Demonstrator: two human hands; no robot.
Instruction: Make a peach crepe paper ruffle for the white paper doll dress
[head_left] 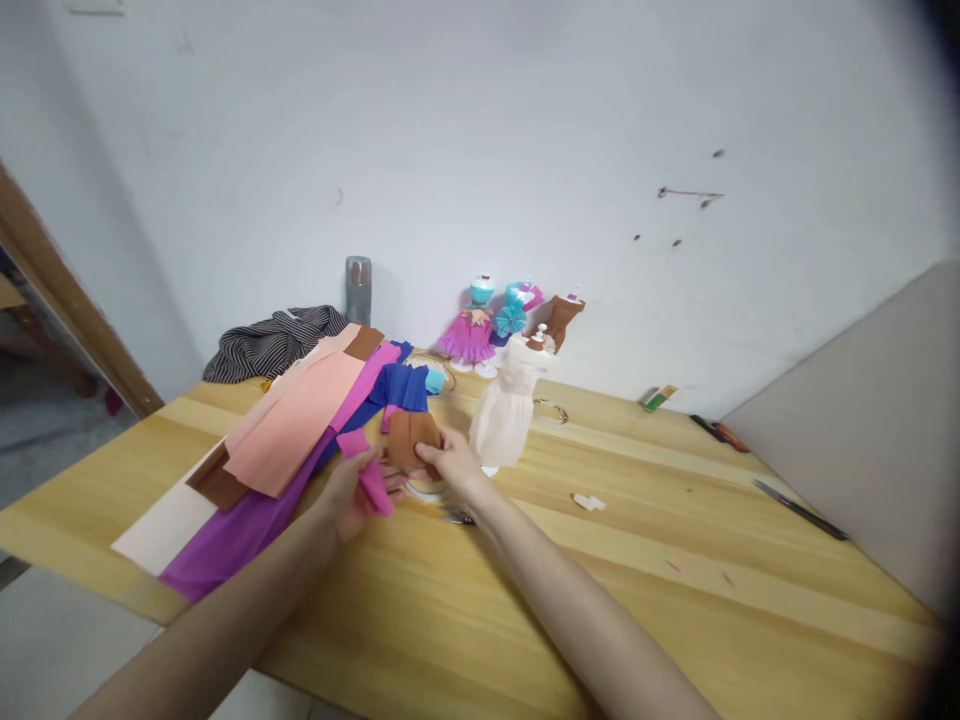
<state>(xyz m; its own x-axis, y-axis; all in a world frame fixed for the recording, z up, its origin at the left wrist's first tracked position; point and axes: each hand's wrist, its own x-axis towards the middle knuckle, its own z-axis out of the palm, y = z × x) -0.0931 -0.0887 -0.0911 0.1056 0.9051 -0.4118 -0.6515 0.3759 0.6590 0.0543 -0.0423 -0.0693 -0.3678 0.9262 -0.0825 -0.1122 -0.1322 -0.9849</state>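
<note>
Left of the cream-dressed mannequin (504, 415), left hand (351, 500) holds pink paper (373, 487) (fingers loosely spread), right hand (454, 463) pinches brown paper (406, 438); seemingly paper-handling, next needing light grips.

We've a brown piece (409, 440) in the right hand (450, 458), pink strip (374, 485) in the left hand (351, 498), black-and-white striped cloth (277, 345) beyond!

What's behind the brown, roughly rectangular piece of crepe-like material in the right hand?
Beyond its upper edge show gathered deep blue material and, near its left corner, a sliver of pink material. Whatever lies directly behind the brown piece is covered and cannot be seen.
</note>
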